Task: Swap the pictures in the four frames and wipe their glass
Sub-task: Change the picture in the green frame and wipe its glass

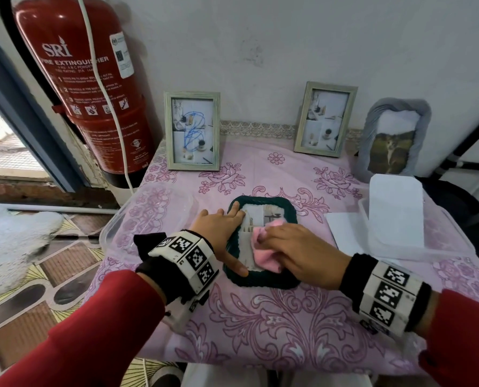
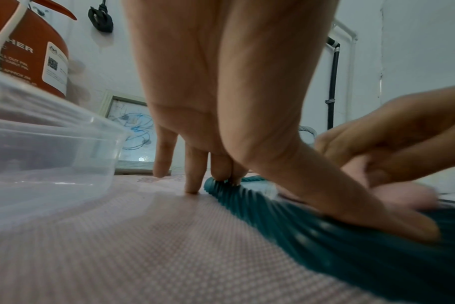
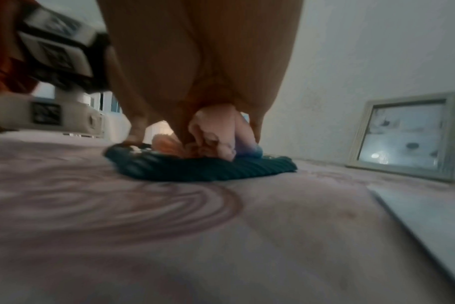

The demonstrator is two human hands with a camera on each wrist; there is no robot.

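A dark green ribbed frame (image 1: pixel 271 280) (image 2: pixel 351 253) (image 3: pixel 208 168) lies flat, glass up, in the middle of the table. My left hand (image 1: pixel 221 227) (image 2: pixel 221 123) presses its left edge with straight spread fingers and thumb. My right hand (image 1: pixel 297 247) (image 3: pixel 200 61) presses a pink cloth (image 1: pixel 263 255) (image 3: pixel 210 135) onto the glass. At the back stand a grey wooden frame with a blue scribble (image 1: pixel 192 131) (image 2: pixel 133 131), a second grey wooden frame (image 1: pixel 326 118) (image 3: pixel 403 135) and a grey fabric frame (image 1: pixel 394 141).
A clear plastic tub (image 1: pixel 146 216) (image 2: pixel 39 148) sits at the left table edge, another tub (image 1: pixel 417 236) with a white lid at the right, a white sheet (image 1: pixel 344 230) beside it. A red fire extinguisher (image 1: pixel 82 79) hangs at the left. The wall is close behind.
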